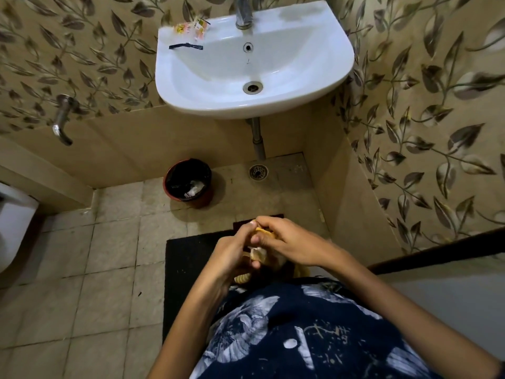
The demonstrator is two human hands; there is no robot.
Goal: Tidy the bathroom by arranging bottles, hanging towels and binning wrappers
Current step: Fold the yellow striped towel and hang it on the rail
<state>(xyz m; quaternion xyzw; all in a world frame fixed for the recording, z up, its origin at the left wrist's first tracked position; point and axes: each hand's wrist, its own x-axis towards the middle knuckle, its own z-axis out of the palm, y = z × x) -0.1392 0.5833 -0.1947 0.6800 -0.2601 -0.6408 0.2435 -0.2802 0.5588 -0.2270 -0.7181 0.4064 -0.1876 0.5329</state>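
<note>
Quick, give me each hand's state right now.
Left hand: closed on the crumpled wrapper.
Right hand: closed on the same wrapper, fingers curled over its top.

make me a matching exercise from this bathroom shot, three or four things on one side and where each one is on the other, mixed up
Things:
1. wrappers
2. bin
3. black mat
4. crumpled wrapper

Places:
A. on the floor under the person
B. held between both hands
C. on the sink's back left rim
D. on the floor by the wall, below the sink

Pairs: 1-C, 2-D, 3-A, 4-B
</note>
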